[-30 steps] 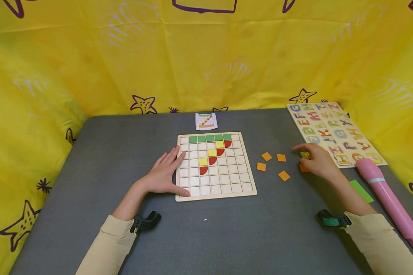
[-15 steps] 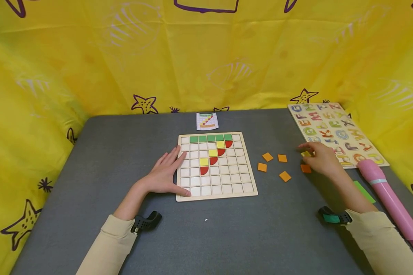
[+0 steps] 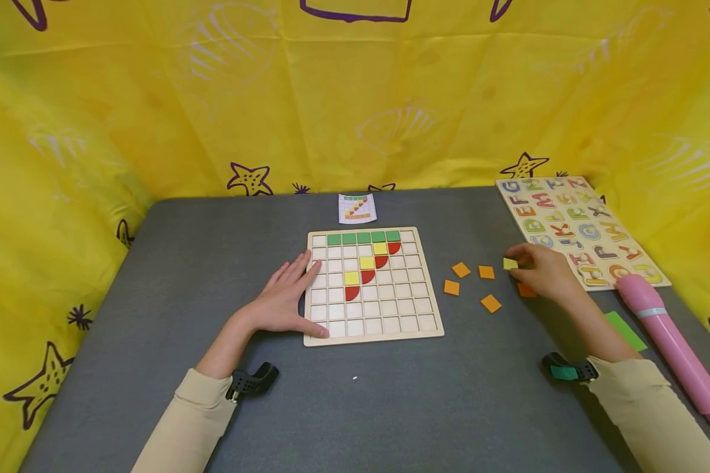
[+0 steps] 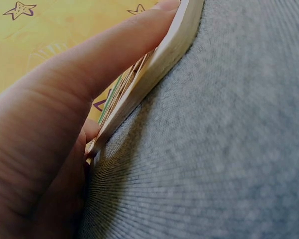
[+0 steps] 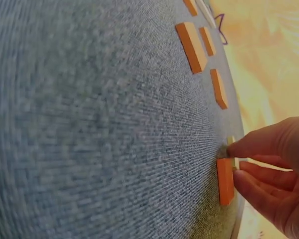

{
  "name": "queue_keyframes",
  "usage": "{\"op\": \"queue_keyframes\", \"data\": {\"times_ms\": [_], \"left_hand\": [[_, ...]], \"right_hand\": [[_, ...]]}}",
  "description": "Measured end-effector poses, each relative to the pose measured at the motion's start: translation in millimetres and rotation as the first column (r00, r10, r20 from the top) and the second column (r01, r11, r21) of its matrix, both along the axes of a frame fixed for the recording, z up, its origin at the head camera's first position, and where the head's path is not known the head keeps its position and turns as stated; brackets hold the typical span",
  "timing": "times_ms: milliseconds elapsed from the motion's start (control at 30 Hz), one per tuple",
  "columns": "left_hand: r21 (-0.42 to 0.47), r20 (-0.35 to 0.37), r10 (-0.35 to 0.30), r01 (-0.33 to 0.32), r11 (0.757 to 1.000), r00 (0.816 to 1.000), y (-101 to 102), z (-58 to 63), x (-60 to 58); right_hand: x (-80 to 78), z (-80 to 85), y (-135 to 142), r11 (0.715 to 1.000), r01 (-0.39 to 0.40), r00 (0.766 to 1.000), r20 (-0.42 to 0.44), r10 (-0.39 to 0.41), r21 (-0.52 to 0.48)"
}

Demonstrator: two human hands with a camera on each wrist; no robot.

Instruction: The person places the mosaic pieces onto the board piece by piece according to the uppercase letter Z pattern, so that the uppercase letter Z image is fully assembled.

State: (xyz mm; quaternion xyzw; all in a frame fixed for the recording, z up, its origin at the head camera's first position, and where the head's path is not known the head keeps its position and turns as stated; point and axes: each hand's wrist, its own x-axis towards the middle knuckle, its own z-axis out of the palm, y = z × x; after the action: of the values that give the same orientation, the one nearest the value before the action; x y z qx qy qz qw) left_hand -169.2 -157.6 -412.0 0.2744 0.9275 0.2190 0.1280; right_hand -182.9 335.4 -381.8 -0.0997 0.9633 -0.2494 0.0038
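A wooden grid board lies flat in the middle of the table in the head view. Green squares fill part of its top row, with yellow squares and red quarter-circles stepping down diagonally below. My left hand rests spread along the board's left edge, its thumb on the near left corner, as the left wrist view also shows. On the right, my right hand pinches a yellow square tile between thumb and fingers. Several orange square tiles lie between board and right hand, one just under that hand.
A small pattern card lies behind the board. At the right are an alphabet puzzle board, a thick pink pen-shaped object and a green flat piece. Yellow cloth hangs behind the table.
The right hand has taken hold of the yellow tile and shifted it slightly left, toward the orange tiles. The left hand stays on the board.
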Motion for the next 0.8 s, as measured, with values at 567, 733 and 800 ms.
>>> {"op": "queue_keyframes", "data": {"times_ms": [567, 733, 800], "left_hand": [[0.015, 0.002, -0.005, 0.005, 1.0, 1.0, -0.3, 1.5, 0.6], [0.016, 0.0, -0.007, 0.007, 1.0, 1.0, -0.3, 1.0, 0.3], [0.014, -0.001, -0.007, 0.007, 1.0, 1.0, -0.1, 0.9, 0.3]], "right_hand": [[-0.5, 2.1, -62.3, 0.967, 0.02, 1.0, -0.013, -0.024, -0.254], [-0.1, -0.2, -101.4, 0.95, -0.051, 0.996, 0.05, 0.07, -0.308], [0.5, -0.7, -117.7, 0.94, -0.079, 0.992, 0.07, 0.108, -0.332]]}}
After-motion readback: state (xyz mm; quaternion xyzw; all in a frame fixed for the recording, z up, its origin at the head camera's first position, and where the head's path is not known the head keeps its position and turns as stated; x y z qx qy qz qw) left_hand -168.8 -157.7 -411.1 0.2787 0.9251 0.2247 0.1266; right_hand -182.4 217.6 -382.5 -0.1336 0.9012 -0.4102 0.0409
